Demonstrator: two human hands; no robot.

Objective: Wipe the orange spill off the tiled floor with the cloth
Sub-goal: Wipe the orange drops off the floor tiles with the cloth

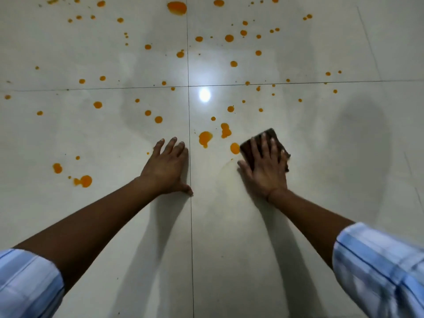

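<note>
Orange drops and blobs lie scattered over the pale tiled floor [229, 226]. The nearest blobs are an elongated one [205, 138], a double one [225, 130] and one [234, 148] touching the cloth's left edge. The dark brown folded cloth [269, 134] lies flat on the floor. My right hand [263, 167] presses down on it with fingers spread. My left hand [166, 167] rests flat on the floor, fingers apart, holding nothing, just left of a grout line. A faint yellowish smear shows between my hands.
Larger blobs sit at the near left [85, 180] and far top centre [177, 8]. A bright lamp reflection [204, 95] shines near where the grout lines cross. The tiles nearest to me show only my arms' shadows.
</note>
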